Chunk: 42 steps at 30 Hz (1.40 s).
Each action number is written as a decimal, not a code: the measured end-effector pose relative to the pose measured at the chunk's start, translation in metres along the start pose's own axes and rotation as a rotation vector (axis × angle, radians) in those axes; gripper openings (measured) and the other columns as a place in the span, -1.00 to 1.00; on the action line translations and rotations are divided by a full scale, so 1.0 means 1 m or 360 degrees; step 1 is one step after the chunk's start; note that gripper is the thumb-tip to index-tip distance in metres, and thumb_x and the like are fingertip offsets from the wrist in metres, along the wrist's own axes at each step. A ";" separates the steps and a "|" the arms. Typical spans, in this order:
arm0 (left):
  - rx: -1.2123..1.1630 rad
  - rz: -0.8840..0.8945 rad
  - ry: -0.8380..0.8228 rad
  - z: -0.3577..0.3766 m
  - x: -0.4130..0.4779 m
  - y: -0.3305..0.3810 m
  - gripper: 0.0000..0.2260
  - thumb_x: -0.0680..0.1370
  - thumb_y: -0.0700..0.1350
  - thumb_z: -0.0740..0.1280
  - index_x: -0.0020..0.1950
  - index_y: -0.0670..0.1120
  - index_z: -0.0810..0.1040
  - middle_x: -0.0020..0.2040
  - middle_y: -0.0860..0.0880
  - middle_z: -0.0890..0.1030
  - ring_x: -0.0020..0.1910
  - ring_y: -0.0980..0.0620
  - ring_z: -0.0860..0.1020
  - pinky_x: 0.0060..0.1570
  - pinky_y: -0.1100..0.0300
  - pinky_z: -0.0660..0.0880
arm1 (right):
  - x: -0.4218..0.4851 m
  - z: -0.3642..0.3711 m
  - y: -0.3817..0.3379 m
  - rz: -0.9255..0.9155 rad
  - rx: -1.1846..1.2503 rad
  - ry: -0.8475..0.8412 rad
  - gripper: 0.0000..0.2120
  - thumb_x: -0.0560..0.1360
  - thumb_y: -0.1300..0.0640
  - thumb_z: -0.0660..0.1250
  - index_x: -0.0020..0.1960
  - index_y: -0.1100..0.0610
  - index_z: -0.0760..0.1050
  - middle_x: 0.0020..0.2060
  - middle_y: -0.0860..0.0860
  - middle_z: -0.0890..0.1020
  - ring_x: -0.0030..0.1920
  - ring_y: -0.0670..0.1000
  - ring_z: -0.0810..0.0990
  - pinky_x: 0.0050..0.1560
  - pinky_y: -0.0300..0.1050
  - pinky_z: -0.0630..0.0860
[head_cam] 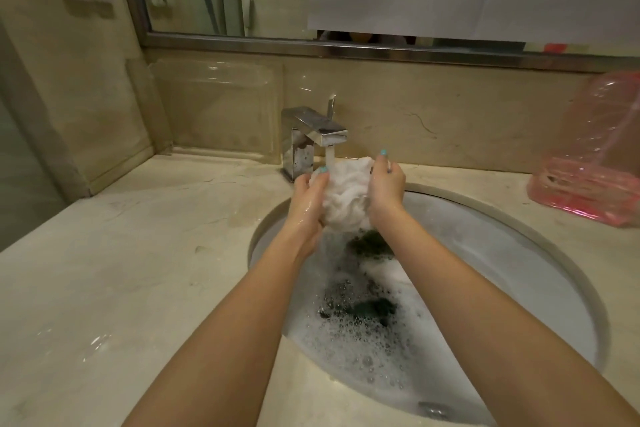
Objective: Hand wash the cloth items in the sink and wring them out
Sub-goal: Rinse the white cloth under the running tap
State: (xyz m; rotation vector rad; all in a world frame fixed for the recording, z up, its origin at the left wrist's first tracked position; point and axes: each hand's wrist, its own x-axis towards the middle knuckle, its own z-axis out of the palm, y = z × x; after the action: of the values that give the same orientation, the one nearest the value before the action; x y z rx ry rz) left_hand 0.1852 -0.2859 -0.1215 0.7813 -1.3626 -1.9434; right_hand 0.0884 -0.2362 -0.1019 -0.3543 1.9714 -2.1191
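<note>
A bunched white cloth is held up under the running chrome faucet. My left hand grips its left side and my right hand grips its right side. Water pours from the spout onto the cloth and streams down from it into the round sink. Below, a dark cloth lies partly sunk in soapy, foamy water. A second dark patch shows just under the white cloth, between my wrists.
A pink plastic bag lies on the beige counter at the right. A clear plastic tray leans against the back wall left of the faucet. A mirror runs above. Water drops lie on the counter at the left.
</note>
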 end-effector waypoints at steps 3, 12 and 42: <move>-0.0083 -0.0009 -0.0121 -0.003 0.004 0.000 -0.53 0.53 -0.08 0.43 0.37 -0.16 0.38 0.20 -0.15 0.61 0.10 -0.15 0.64 0.10 -0.08 0.59 | 0.004 0.000 -0.001 0.0257 0.0178 -0.0146 -0.74 0.65 -0.06 0.12 0.06 0.11 0.43 -0.07 0.02 0.58 -0.06 0.06 0.58 -0.04 -0.05 0.52; 0.0680 0.0372 0.0665 -0.004 0.011 0.010 -0.81 0.61 0.02 0.23 0.18 0.02 0.32 0.00 -0.05 0.56 -0.04 -0.12 0.55 -0.26 0.08 0.46 | -0.028 0.004 0.014 -0.0082 0.0111 -0.0584 -0.89 0.62 0.10 0.24 0.13 0.06 0.40 -0.01 0.01 0.61 -0.05 0.03 0.63 -0.27 -0.22 0.54; 0.0474 0.0444 0.0311 0.021 -0.013 0.009 -0.86 0.63 -0.06 0.21 -0.09 -0.05 0.45 -0.21 0.05 0.51 -0.16 0.04 0.51 -0.16 0.15 0.45 | -0.028 0.004 -0.006 -0.0331 -0.0308 -0.0183 -0.71 0.65 0.04 0.16 -0.19 0.10 0.47 -0.29 0.06 0.55 -0.26 0.03 0.49 -0.27 -0.13 0.40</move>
State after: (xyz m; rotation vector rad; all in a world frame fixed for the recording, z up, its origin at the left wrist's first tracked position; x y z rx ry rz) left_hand 0.1786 -0.2663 -0.1059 0.8428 -1.5659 -1.4317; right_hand 0.1160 -0.2304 -0.0963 -0.7279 2.1585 -1.9748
